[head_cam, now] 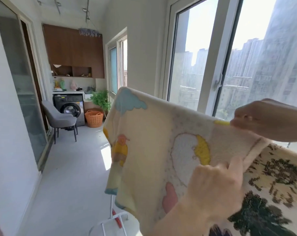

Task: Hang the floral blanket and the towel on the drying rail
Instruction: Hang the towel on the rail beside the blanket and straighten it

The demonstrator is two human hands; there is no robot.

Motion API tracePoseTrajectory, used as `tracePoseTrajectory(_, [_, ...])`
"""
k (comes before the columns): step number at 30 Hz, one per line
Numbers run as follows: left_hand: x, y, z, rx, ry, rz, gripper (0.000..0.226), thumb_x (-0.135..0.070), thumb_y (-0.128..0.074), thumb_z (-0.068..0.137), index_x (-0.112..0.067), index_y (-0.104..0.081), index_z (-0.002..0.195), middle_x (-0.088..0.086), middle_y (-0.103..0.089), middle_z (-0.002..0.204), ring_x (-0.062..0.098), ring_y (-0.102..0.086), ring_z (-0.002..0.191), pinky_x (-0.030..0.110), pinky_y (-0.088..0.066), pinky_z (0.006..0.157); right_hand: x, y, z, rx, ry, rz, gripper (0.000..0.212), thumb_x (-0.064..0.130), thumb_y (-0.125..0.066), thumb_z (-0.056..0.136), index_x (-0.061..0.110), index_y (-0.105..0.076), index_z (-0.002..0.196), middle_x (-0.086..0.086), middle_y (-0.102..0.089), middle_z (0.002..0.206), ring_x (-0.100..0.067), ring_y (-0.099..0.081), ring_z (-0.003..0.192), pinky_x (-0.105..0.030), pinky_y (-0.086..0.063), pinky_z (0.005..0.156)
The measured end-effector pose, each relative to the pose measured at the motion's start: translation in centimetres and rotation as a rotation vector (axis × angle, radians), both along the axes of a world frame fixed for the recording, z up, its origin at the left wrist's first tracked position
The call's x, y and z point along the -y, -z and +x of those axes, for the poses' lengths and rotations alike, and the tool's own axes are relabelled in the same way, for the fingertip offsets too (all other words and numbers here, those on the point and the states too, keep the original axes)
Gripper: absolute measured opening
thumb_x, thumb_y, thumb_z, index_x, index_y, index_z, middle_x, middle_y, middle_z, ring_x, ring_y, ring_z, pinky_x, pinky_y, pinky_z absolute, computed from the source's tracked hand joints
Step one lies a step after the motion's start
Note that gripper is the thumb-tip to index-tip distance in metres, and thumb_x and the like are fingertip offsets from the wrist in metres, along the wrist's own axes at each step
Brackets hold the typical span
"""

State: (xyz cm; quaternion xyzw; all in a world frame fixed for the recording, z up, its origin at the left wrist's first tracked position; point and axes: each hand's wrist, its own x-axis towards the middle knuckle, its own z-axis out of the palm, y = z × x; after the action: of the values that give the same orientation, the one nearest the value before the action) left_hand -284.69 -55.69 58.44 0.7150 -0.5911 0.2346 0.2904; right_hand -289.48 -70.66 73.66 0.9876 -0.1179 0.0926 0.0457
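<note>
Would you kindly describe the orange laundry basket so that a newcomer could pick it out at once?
Look to the far end of the balcony, where the dark washing machine sits under a white counter. On the floor just right of it, in front of the leafy green plant, stands the orange basket. It alone there is bright orange, with perforated sides and loop handles.

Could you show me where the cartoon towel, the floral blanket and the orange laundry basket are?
towel (149,133): head view, its pale yellow middle.
floral blanket (272,184): head view, its dark flower pattern.
orange laundry basket (94,118): head view, its perforated front wall.
</note>
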Motion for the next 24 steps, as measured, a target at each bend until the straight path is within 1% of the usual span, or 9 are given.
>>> tracePoseTrajectory(2, [-0.5,0.7,1.0,-0.008,0.044,0.004,0.009,-0.018,-0.041,0.093,-0.012,-0.041,0.100,0.001,-0.052,0.068,0.016,-0.047,0.045,0.030,-0.046,0.042,-1.7,0.3,2.0,-0.022,-0.027,0.029,0.044,0.069,-0.036,0.083,0.034,-0.059,0.097,0.017,-0.062,0.092,-0.002,-0.062,0.080,-0.021,-0.051,0.064])
tracePoseTrajectory(5, [-1.6,2.3,3.4,0.028,0.042,0.021,0.017,-0.016,-0.050,0.088,-0.015,-0.041,0.102,0.000,-0.053,0.077,0.014,-0.041,0.046,0.028,-0.036,0.046,-2.8,1.0,4.9,-0.226,-0.035,0.105,0.041,0.062,-0.044,0.091,0.026,-0.050,0.109,0.005,-0.061,0.100,-0.014,-0.063,0.085,-0.030,-0.058,0.068])
tracePoseTrajectory(8, [-4.0,4.4,7.3,-0.094,-0.007,0.065,0.019,-0.023,-0.047,0.091,-0.017,-0.045,0.109,0.001,-0.059,0.083,0.023,-0.055,0.061,0.036,-0.046,0.058,-4.5,1.4,7.8,-0.346,0.066,0.041,0.042,0.060,-0.046,0.093,0.021,-0.046,0.106,0.000,-0.059,0.094,-0.014,-0.059,0.079,-0.026,-0.052,0.066])
tracePoseTrajectory(12, [-8.1,6.8,14.8,-0.257,-0.178,0.062,0.020,-0.028,-0.049,0.092,-0.022,-0.049,0.110,-0.003,-0.068,0.088,0.025,-0.062,0.081,0.036,-0.047,0.072,-7.1,1.8,12.3,-0.214,0.135,0.064,0.050,0.055,-0.047,0.097,0.010,-0.043,0.120,-0.011,-0.060,0.109,-0.028,-0.061,0.098,-0.041,-0.055,0.082])
tracePoseTrajectory(14, [-10.2,7.6,18.8,-0.322,-0.236,0.071,0.019,-0.027,-0.050,0.091,-0.022,-0.052,0.109,-0.002,-0.070,0.089,0.025,-0.064,0.085,0.038,-0.049,0.075,-9.3,2.3,15.3,-0.150,0.148,0.077,0.053,0.060,-0.047,0.094,0.011,-0.044,0.115,-0.009,-0.058,0.101,-0.026,-0.060,0.090,-0.038,-0.051,0.072])
tracePoseTrajectory(17, [-12.8,8.1,23.8,-0.391,-0.268,0.056,0.022,-0.027,-0.051,0.092,-0.021,-0.055,0.112,-0.006,-0.070,0.094,0.021,-0.064,0.090,0.036,-0.050,0.078,-11.8,3.1,20.4,-0.038,0.194,0.021,0.042,0.052,-0.045,0.098,0.011,-0.053,0.102,-0.007,-0.056,0.087,-0.021,-0.055,0.073,-0.031,-0.042,0.054])
tracePoseTrajectory(19, [-14.2,7.5,27.5,-0.374,-0.253,0.029,0.027,-0.030,-0.053,0.094,-0.021,-0.054,0.119,-0.006,-0.069,0.103,0.019,-0.063,0.097,0.035,-0.050,0.082,-13.5,3.6,23.9,0.084,0.191,-0.004,0.035,0.045,-0.043,0.099,0.014,-0.055,0.090,-0.008,-0.059,0.085,-0.023,-0.058,0.071,-0.031,-0.042,0.053])
tracePoseTrajectory(21, [-14.4,5.5,30.9,-0.390,-0.253,-0.029,0.033,-0.030,-0.054,0.094,-0.020,-0.053,0.125,-0.003,-0.067,0.112,0.019,-0.062,0.105,0.035,-0.049,0.088,-14.3,4.1,26.7,0.200,0.162,-0.057,0.032,0.043,-0.043,0.100,0.018,-0.048,0.080,-0.007,-0.060,0.079,-0.024,-0.059,0.065,-0.031,-0.041,0.052])
tracePoseTrajectory(24, [-14.2,1.7,35.1,-0.515,-0.287,-0.094,0.035,-0.026,-0.054,0.093,-0.018,-0.055,0.127,0.001,-0.068,0.113,0.024,-0.061,0.109,0.040,-0.047,0.095,-14.8,4.8,29.9,0.320,0.150,-0.134,0.030,0.045,-0.045,0.098,0.020,-0.040,0.082,-0.001,-0.057,0.075,-0.019,-0.054,0.059,-0.030,-0.034,0.049])
